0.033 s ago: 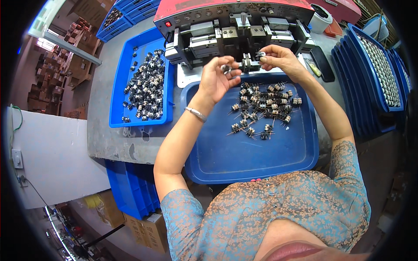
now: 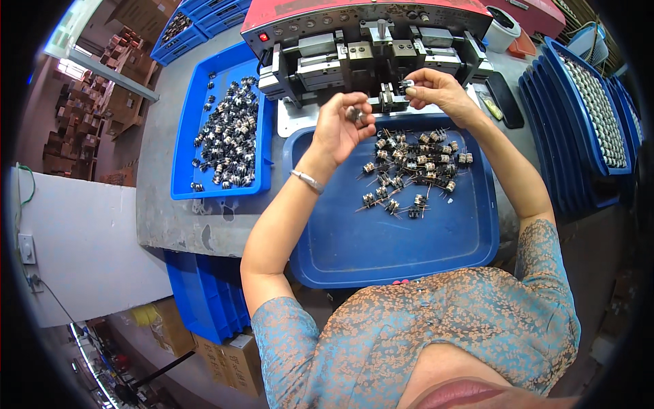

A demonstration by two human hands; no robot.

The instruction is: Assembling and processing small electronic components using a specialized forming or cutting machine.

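Small wired component (image 2: 407, 84) pinched in right hand (image 2: 436, 92) fingertips, held at the fixture (image 2: 388, 97) at the machine's (image 2: 371, 41) front. Left hand (image 2: 343, 126) curled around more small parts (image 2: 355, 114) (count unclear), raised above the blue tray (image 2: 381, 238). Loose components (image 2: 412, 170) scattered on that tray's far half. Second blue tray (image 2: 187, 143) to the left holds a dark pile (image 2: 228, 136).

grey bench (image 2: 170, 218) with blue trays (image 2: 327, 252)
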